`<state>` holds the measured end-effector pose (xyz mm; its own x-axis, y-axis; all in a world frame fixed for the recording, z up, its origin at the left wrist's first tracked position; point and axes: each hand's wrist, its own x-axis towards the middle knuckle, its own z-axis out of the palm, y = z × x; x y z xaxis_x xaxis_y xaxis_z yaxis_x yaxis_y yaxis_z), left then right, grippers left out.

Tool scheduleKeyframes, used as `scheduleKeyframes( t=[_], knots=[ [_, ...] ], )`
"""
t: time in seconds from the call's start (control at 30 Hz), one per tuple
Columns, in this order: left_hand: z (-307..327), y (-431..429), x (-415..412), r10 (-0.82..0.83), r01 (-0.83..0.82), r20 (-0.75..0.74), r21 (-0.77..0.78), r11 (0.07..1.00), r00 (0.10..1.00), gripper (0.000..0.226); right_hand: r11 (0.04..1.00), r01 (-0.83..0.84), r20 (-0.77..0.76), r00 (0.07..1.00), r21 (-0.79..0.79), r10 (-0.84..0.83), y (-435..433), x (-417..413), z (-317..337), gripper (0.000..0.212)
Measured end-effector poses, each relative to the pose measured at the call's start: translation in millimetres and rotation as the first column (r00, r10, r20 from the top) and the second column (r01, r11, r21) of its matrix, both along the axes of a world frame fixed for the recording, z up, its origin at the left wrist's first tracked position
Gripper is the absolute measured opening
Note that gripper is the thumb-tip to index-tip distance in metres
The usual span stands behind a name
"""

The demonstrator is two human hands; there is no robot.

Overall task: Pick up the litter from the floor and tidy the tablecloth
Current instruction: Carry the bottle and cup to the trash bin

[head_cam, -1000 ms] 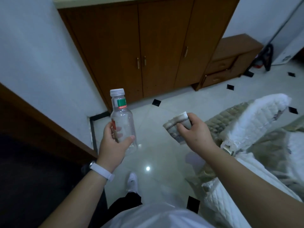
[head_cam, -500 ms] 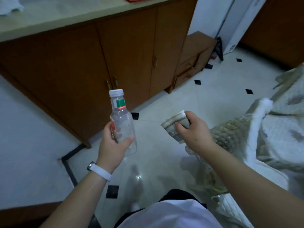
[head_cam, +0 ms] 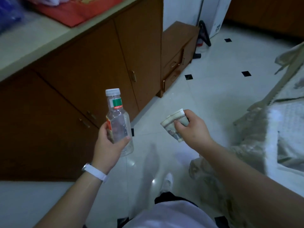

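My left hand (head_cam: 109, 148) grips an empty clear plastic bottle (head_cam: 118, 122) upright; it has a white cap and a green and red label. My right hand (head_cam: 191, 129) is closed on a crumpled printed paper wrapper (head_cam: 172, 124), held over the white tiled floor (head_cam: 213, 89). The tablecloth (head_cam: 269, 139), white and quilted with a patterned olive border, hangs rumpled at the right, just beyond my right forearm.
A brown wooden cabinet (head_cam: 92, 69) with a pale countertop (head_cam: 32, 41) runs along the left, bearing a red cloth (head_cam: 79, 10) and a blue bag (head_cam: 8, 12). A low brown drawer unit (head_cam: 177, 53) stands behind it. My white shoe (head_cam: 167, 180) is on the tiles below.
My view has swung right and up along the cabinet, bringing the countertop into sight. Both hands keep their hold on the bottle and the wrapper, spreading slightly apart.
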<state>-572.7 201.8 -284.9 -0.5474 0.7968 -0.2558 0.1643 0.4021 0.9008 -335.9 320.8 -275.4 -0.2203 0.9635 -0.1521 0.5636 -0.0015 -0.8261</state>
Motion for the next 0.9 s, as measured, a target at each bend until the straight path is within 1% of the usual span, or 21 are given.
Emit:
scheduleKeyframes(
  t=[0.1,0.17,0.27,0.4,0.47,0.53,0.63,0.8,0.9],
  knots=[
    [13.1,58.0,5.0,-0.03,0.031,-0.035,0.017,0.999,0.999,0.077,0.999,0.025,-0.007,1.0,0.025,-0.025,55.6,5.1,12.2,0.003],
    [17.0,93.9,11.8,-0.071,0.074,-0.056,0.048,0.996,0.996,0.076,0.996,0.072,-0.023,0.997,0.045,-0.071,84.3,13.5,17.5,0.004],
    [19.5,139.8,24.2,-0.148,0.152,-0.075,0.05,0.987,0.986,0.075,0.986,0.156,-0.047,0.987,0.055,-0.153,110.7,31.4,19.6,0.005],
    [19.2,201.1,38.5,-0.25,0.254,-0.081,0.045,0.966,0.965,0.084,0.971,0.233,-0.026,0.972,0.054,-0.232,141.4,53.9,13.7,0.005],
    [16.3,229.7,43.1,-0.298,0.303,-0.085,0.053,0.952,0.951,0.083,0.954,0.298,-0.049,0.954,0.026,-0.296,159.6,63.1,9.0,0.007],
    [13.5,258.2,46.3,-0.344,0.349,-0.084,0.049,0.936,0.935,0.084,0.938,0.347,-0.04,0.937,0.009,-0.346,177.3,70.0,4.0,0.007],
    [4.1,308.5,44.7,-0.388,0.39,-0.058,0.039,0.92,0.92,0.081,0.917,0.398,-0.002,0.917,0.026,-0.398,208.7,75.4,1.0,0.007],
    [-11.8,407.2,42.3,-0.453,0.452,-0.014,0.086,0.888,0.891,0.074,0.866,0.497,0.055,0.864,0.054,-0.5,276.5,74.1,-2.2,0.005],
    [-10.0,467.1,38.7,-0.485,0.479,0.06,0.088,0.873,0.873,0.077,0.837,0.544,0.106,0.83,0.064,-0.548,319.6,65.0,3.7,0.014]
  ],
)
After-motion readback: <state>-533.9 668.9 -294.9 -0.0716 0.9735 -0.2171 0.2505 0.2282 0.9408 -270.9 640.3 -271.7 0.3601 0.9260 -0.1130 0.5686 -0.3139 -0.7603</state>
